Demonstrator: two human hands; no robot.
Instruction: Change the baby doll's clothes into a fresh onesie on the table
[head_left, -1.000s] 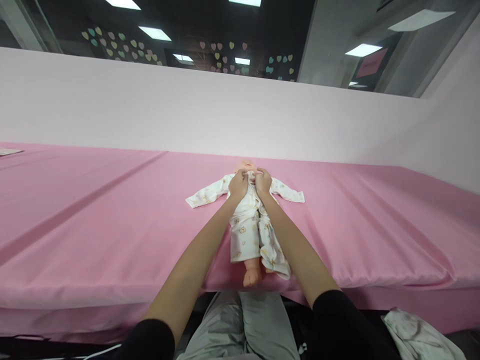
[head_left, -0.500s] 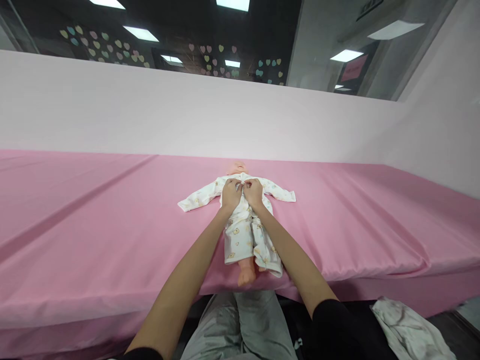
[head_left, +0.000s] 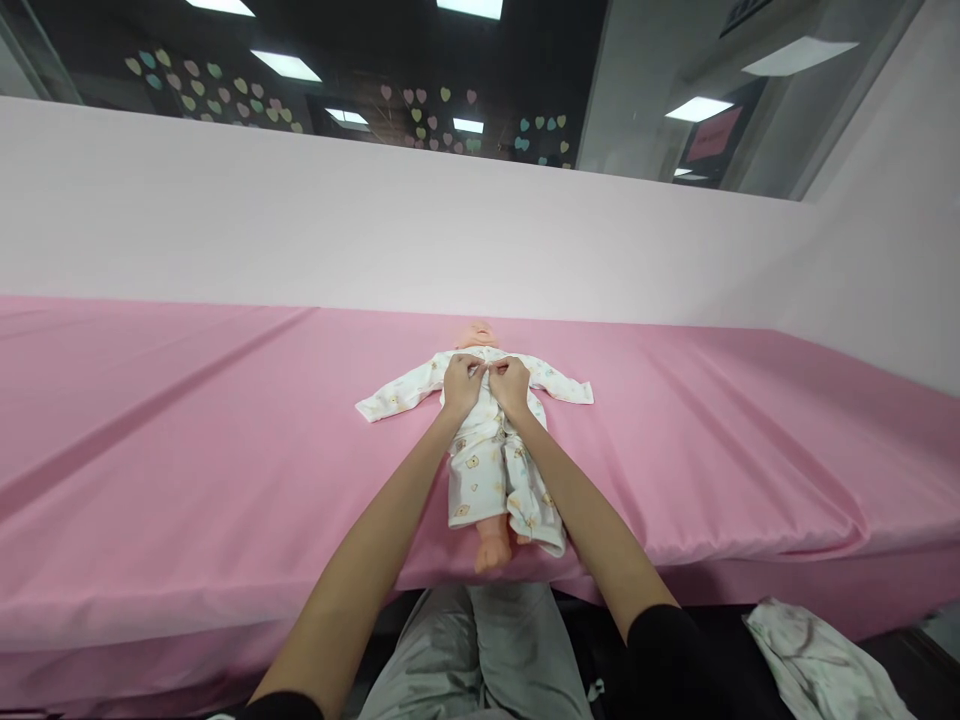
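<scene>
Left hand [head_left: 461,385] and right hand [head_left: 511,387] come down from collar [head_left: 485,351] to upper chest

Thumb and fingers of each hand look pinched together on the front of the patterned garment [head_left: 478,470], the two pinches almost meeting. Whether a fastener lies between them is too small to tell. Holding the cloth from both sides like this seems meant to keep the two front edges side by side and under control.

Under the fingers lies the doll [head_left: 478,336], on its back, dressed in the garment. Its head is just beyond the fingertips and its feet point back toward the person, which puts the chest squarely between the hands. The sleeves [head_left: 401,396] stretch out to either side of the fingers, where they probably stay out of the way; no doll hands show at the cuffs.

Nearer the person than the fingers, one leg of the garment ends above a bare foot [head_left: 493,547], while the other bunches over its foot. All around the fingers spreads the pink cover [head_left: 225,450], likely a steady, flat support. Well to the right and nearer the person, a pale crumpled cloth [head_left: 829,660] sits apart.
</scene>
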